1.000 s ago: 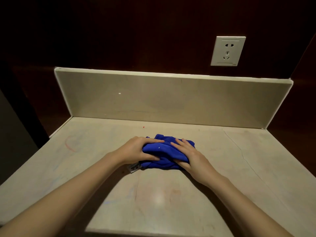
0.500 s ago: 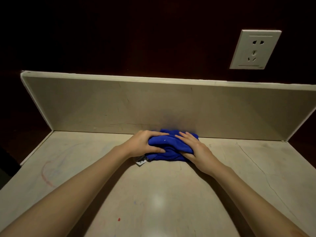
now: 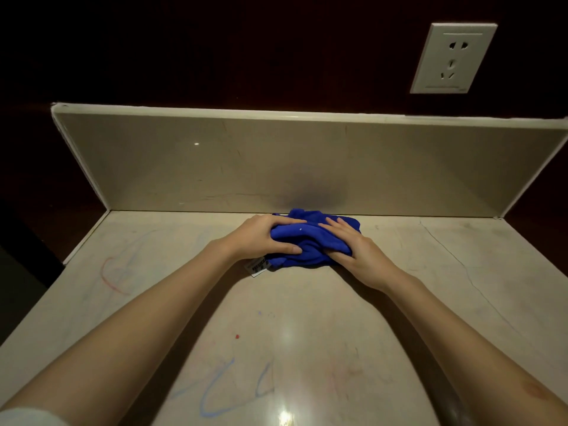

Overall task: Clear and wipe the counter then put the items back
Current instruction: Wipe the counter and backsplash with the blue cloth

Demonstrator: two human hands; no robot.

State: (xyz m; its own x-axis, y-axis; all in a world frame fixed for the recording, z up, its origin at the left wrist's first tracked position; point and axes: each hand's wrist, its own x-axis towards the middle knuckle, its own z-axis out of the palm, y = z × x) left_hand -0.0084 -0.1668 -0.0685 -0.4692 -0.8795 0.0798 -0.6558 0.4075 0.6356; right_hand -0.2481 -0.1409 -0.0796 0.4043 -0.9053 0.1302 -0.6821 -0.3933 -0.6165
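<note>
1. Surface [image 3: 307, 302], nearest edge: pale stone top with a glare spot; blue crayon-like scribbles [image 3: 221, 388] and a small red speck [image 3: 237, 336] remain unwiped.
2. Surface, left side: red curved mark [image 3: 110, 278] with faint blue lines beside it, well apart from the cloth.
3. Surface, right side: thin dark crack-like line [image 3: 455, 256] running from the back toward the near right.
4. Left hand [image 3: 261, 238]: fingers curled over the cloth's left end, thumb pressed along its near side, gripping it.
5. Right hand [image 3: 353, 250]: fingers spread on top, thumb tucked under a fold, holding it down.
6. Blue microfibre cloth [image 3: 304, 244]: bunched between both hands at the back of the surface, just beside the backsplash [image 3: 215, 167]; white label [image 3: 256, 267] pokes out at the near left.
7. Wall socket [image 3: 453, 58]: on the dark wall above, far right.
8. Risk, as judged: the bunched wad covers little area, so strokes may miss marks; dry crayon may smear instead of lifting.
</note>
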